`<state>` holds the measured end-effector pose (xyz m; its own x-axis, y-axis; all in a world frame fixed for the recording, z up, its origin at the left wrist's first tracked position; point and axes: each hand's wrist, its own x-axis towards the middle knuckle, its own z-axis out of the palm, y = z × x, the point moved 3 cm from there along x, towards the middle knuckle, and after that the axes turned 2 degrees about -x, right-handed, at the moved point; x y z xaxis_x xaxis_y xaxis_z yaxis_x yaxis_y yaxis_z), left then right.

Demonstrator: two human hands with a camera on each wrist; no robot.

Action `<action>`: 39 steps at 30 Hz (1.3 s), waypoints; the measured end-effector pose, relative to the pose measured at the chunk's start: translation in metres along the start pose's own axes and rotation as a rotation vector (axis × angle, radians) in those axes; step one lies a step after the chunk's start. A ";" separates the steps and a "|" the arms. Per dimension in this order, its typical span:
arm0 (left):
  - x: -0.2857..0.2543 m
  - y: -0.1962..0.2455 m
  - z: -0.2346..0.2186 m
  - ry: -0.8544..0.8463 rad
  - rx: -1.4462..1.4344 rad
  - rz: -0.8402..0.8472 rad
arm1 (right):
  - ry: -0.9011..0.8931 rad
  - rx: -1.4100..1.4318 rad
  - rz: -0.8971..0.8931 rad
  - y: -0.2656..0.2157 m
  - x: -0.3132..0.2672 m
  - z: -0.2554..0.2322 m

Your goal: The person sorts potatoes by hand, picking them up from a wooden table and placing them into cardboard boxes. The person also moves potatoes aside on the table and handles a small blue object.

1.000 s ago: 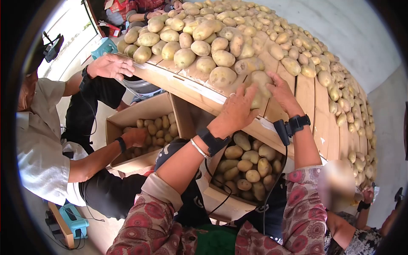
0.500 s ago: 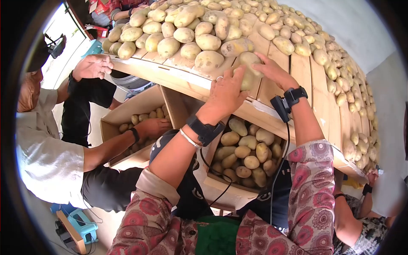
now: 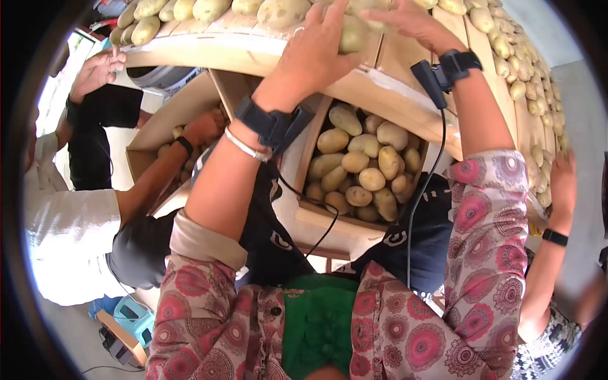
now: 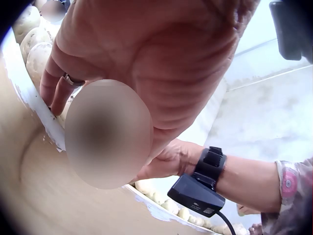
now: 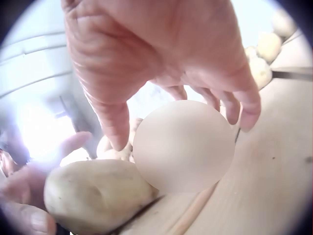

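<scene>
At the table's front edge, my left hand [image 3: 307, 63] lies with fingers extended against the left side of a large potato [image 3: 352, 35]. In the right wrist view its thumb and index finger are spread at one end of this potato [image 5: 95, 196], which rests on the boards. My right hand [image 3: 418, 28] arches over the tabletop just right of it, fingers and thumb spread apart. A round blurred patch in the right wrist view hides what lies below that palm. Another blurred patch covers part of the left wrist view under the left hand.
Below the table edge [image 3: 405, 95] stands a box [image 3: 304, 171] of potatoes between my knees. Left of it, another person's hand [image 3: 204, 128] reaches into a second carton [image 3: 142, 152]. More potatoes [image 3: 212, 9] line the tabletop. A cable [image 3: 415, 209] hangs from my right wrist camera.
The head view has shifted, so the table and both hands now sit higher in frame. My right hand's fingers have spread wider. At far right, another person's arm has come up beside the table.
</scene>
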<state>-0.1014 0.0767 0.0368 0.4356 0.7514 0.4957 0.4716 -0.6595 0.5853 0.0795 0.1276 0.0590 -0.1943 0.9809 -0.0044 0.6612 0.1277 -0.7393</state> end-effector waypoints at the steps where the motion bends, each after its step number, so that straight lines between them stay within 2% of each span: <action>1: -0.002 -0.002 0.001 0.009 0.011 0.064 | 0.008 0.048 0.000 -0.005 -0.011 -0.001; 3: -0.001 0.000 0.001 0.026 -0.002 0.044 | 0.040 0.135 -0.018 -0.014 -0.031 -0.007; 5: 0.001 -0.001 -0.002 0.052 -0.006 0.036 | 0.154 0.082 -0.095 -0.007 -0.058 0.004; 7: -0.002 0.003 -0.003 0.228 0.040 0.256 | -0.145 0.394 -0.116 -0.018 -0.108 0.028; 9: 0.000 0.012 -0.014 0.235 -0.057 0.305 | -0.403 0.471 0.163 -0.018 -0.147 0.058; 11: 0.003 0.016 -0.023 0.250 -0.138 0.372 | -0.456 -0.224 0.065 0.020 -0.167 0.078; 13: -0.001 0.007 -0.022 0.359 -0.202 0.287 | -0.403 -0.429 0.221 0.085 -0.165 0.108; 14: -0.003 0.008 -0.027 0.351 -0.231 0.140 | -0.393 -0.431 0.212 0.108 -0.168 0.119; 16: -0.005 -0.005 -0.026 0.395 -0.234 0.096 | -0.155 -0.405 0.388 0.147 -0.178 0.130; 17: -0.003 -0.011 -0.026 0.449 -0.241 0.054 | -0.144 -0.407 0.379 0.154 -0.180 0.132; 19: -0.003 -0.015 -0.025 0.472 -0.263 0.033 | -0.008 -0.494 0.064 0.156 -0.171 0.120; 20: -0.004 -0.014 -0.026 0.468 -0.288 -0.014 | -0.057 -0.572 0.067 0.157 -0.168 0.119; 21: -0.004 -0.013 -0.027 0.475 -0.281 -0.001 | -0.131 -0.427 0.163 0.162 -0.164 0.120; 24: -0.004 -0.011 -0.025 0.457 -0.248 -0.049 | -0.126 -0.466 0.202 0.186 -0.153 0.130; 30: -0.002 -0.012 -0.017 0.392 -0.216 0.011 | -0.256 -0.187 0.355 0.171 -0.135 0.121; 31: -0.002 -0.009 -0.016 0.392 -0.222 0.009 | -0.370 -0.094 0.458 0.175 -0.134 0.122; 32: -0.002 -0.006 -0.012 0.306 -0.183 -0.011 | -0.482 -0.001 0.560 0.178 -0.135 0.122; 33: -0.001 -0.004 -0.010 0.225 -0.140 -0.028 | -0.480 -0.008 0.560 0.176 -0.140 0.125; 35: -0.003 -0.006 0.000 0.182 -0.085 -0.037 | 0.062 -0.234 0.129 0.146 -0.143 0.131; 36: -0.005 -0.008 0.006 0.130 -0.038 -0.050 | 0.074 -0.207 0.006 0.134 -0.144 0.134; 37: -0.005 -0.008 0.005 0.131 -0.040 -0.057 | 0.067 -0.208 0.008 0.124 -0.143 0.135; 39: -0.006 -0.008 0.014 -0.048 -0.136 -0.126 | -0.087 -0.331 -0.103 0.100 -0.151 0.140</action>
<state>-0.0969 0.0772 0.0201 0.4168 0.8239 0.3840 0.4182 -0.5489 0.7238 0.0729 -0.0283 -0.1086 -0.3242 0.9460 -0.0090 0.8310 0.2802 -0.4805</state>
